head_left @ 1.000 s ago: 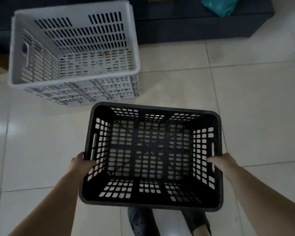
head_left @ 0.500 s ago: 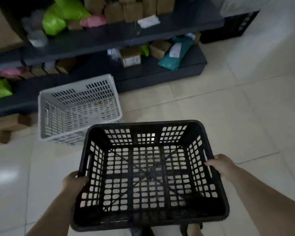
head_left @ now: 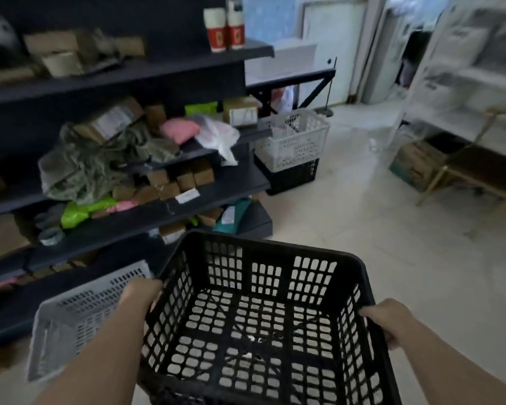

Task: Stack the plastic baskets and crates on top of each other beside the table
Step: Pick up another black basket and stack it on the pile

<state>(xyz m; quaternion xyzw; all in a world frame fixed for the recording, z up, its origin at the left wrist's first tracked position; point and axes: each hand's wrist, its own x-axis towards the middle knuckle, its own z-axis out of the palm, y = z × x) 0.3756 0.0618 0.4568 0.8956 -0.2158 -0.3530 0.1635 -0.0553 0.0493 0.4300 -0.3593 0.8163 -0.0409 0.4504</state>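
Note:
I carry an empty black plastic crate (head_left: 263, 323) in front of me, off the floor. My left hand (head_left: 139, 293) grips its left rim and my right hand (head_left: 387, 318) grips its right rim. A white slotted crate (head_left: 79, 314) stands on the floor at my lower left, partly hidden by my left forearm. Farther off, past the end of the shelves, a white crate (head_left: 294, 140) sits on top of a black crate (head_left: 289, 176), below a dark table (head_left: 292, 76).
Dark shelves (head_left: 146, 211) full of parcels and bags run along the left. A cardboard box (head_left: 418, 165) and a bench with gold legs (head_left: 468, 173) stand at the right. Pale tiled floor (head_left: 362, 229) lies between me and the stacked crates.
My view has lifted from the floor toward the room; the shelves, table and far stacked crates came into sight. The black crate stays in both hands, and the white crate slid to my lower left.

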